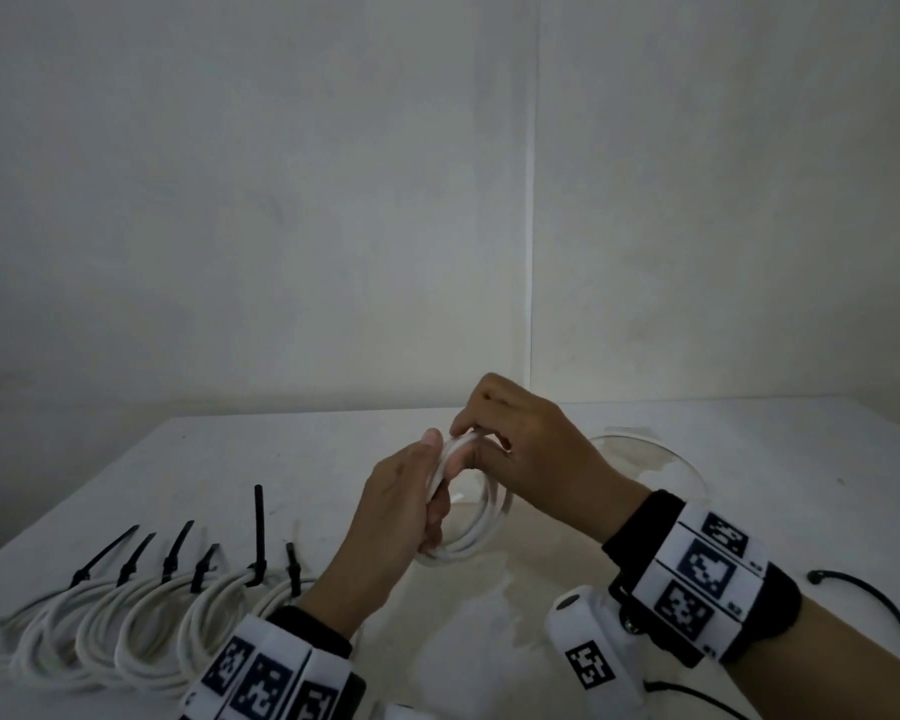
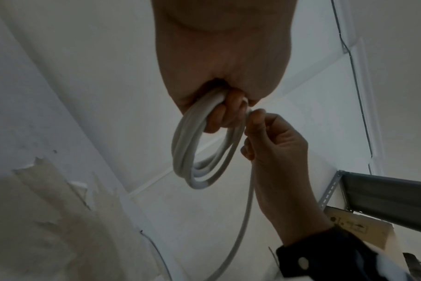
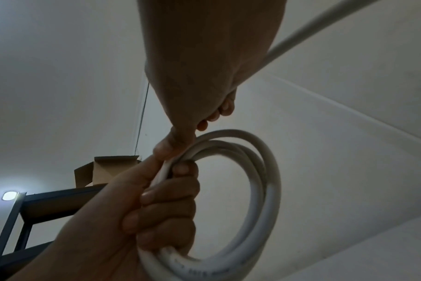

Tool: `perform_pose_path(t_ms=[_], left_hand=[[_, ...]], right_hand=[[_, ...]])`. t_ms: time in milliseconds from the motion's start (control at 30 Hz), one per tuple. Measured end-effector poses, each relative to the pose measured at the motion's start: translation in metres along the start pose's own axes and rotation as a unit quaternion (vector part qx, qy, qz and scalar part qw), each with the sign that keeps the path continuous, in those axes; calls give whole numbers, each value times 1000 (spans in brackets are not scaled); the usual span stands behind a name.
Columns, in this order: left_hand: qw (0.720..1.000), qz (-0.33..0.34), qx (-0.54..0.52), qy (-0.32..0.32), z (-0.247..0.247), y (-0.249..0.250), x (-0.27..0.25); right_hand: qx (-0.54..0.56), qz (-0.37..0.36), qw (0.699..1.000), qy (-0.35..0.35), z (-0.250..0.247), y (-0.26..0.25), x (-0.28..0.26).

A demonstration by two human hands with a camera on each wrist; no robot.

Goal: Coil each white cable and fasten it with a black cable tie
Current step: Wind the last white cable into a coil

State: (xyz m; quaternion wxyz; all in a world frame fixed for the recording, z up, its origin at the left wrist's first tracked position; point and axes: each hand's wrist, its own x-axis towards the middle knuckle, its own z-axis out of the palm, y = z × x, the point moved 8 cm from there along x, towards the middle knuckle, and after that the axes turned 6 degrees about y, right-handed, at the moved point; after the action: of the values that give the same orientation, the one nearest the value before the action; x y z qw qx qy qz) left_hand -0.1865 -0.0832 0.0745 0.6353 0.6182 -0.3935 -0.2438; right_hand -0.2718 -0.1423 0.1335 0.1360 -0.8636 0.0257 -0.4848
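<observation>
Cable (image 1: 481, 522): white coil held above table (image 1: 219, 459), mid-front; print on jacket unreadable.
Left hand (image 1: 401, 511): fingers curled through coil, gripping loops.
Right hand (image 1: 520, 449): pinches top of coil; loose tail runs past wrist.
Done coils (image 1: 126, 626): row at front-left, black ties (image 1: 258, 532) on each.
Room: bare tabletop behind the hands.

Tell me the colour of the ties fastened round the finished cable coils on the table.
Black plastic cable ties, seen best in the head view.
</observation>
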Motion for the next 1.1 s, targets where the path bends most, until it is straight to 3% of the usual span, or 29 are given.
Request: perform_pose_path(t_ms=[200,333,500,700,867,967,1100], left_hand=[[996,-72,-47,-25,4,-4,0],[996,-55,-66,-14,5,1,1],[996,-64,-65,-20,7,0,0],[992,-72,-94,-32,7,5,-1],[994,-76,-51,-65,13,10,-5],[987,-102,-94,-80,16,10,-6],[984,-103,-118,-83,15,6,-9]], right_hand=[[54,80,995,-33,5,10,-1],[-7,-9,1000,15,-4,-6,3],[14,-37,998,44,-8,-17,1],[140,73,987,8,-5,-11,3],[106,46,993,22,-11,-8,8],[79,67,994,33,-13,2,9],[87,192,977,-38,1,19,-3]])
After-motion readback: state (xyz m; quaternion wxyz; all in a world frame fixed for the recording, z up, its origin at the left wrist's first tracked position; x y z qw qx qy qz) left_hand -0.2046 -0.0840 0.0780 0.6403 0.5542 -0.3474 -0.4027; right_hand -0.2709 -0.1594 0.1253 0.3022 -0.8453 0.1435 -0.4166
